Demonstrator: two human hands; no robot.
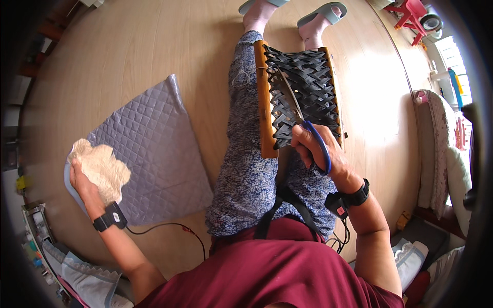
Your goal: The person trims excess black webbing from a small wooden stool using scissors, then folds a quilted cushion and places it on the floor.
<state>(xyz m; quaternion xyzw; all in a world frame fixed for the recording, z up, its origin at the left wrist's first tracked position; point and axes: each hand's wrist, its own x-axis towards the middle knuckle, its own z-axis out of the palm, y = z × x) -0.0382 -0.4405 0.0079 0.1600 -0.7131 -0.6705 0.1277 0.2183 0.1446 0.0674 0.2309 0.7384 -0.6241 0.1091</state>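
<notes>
My left hand (pixel 84 182) is out at the left, its fingers closed round a beige cloth piece (pixel 102 167) with a scalloped, flower-like edge. A pale blue edge shows beside that hand. Across my lap rests a woven stool seat (pixel 303 77): black strips criss-cross between two brown wooden rails. My right hand (pixel 323 149) grips scissors (pixel 319 136) by their blue handles. Their long blades point away from me and lie over the black strips near the left rail. A thin pale string hangs from that rail onto my trouser leg.
A grey quilted mat (pixel 154 149) lies on the wooden floor at my left. White lace-edged cloth (pixel 87 274) is at the lower left. A sofa (pixel 436 149) stands on the right, with a red chair (pixel 410 18) farther off. Cables run from both wrist straps.
</notes>
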